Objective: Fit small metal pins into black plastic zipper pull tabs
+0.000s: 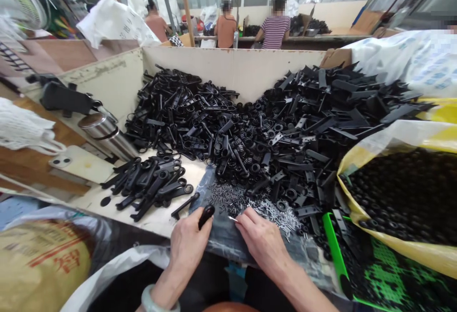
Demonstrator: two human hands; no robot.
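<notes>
With our left hand (pixel 189 238) we curl our fingers around 1 black part (pixel 206 216); with our right hand (pixel 262 236) we pinch 1 small shiny piece (pixel 232 219), thumb and fingertips nearly together. A narrow gap over the dark mat (pixel 228 241) parts our 2 hands. Silver pins (pixel 280 214) crowd the far side; a green tray (pixel 334 250) edges our right.

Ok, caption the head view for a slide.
Left hand grips a black part, right hand a small metal piece.
</notes>
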